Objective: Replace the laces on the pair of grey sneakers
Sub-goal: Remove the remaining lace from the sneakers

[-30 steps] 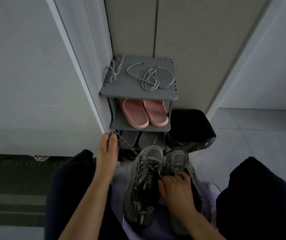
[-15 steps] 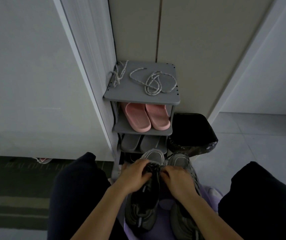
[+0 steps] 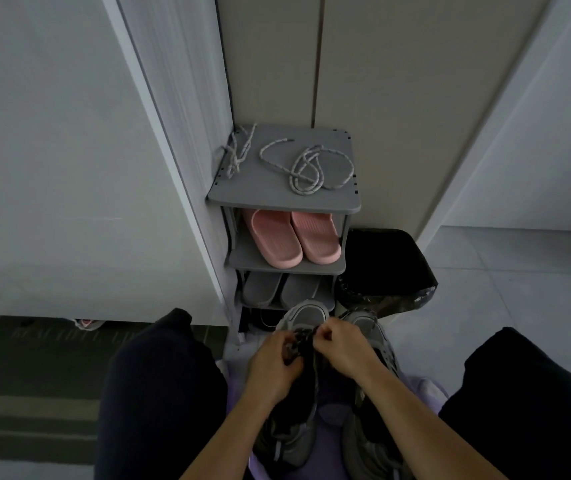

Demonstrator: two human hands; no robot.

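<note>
While both hands are meeting at six o'clock, the left hand (image 3: 273,358) and right hand (image 3: 341,346) are curling their fingers, pinching what looks like a speckled lace (image 3: 298,337) at the toe end of one grey sneaker (image 3: 306,315). Its partner (image 3: 368,327) is sitting just beside, at five o'clock. Two loose laces (image 3: 306,168) are lying on the top shelf (image 3: 277,199) at twelve o'clock, so the job is probably sitting midway.

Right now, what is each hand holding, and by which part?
The left hand and right hand both pinch the lace near the toe end of one grey sneaker.
</note>
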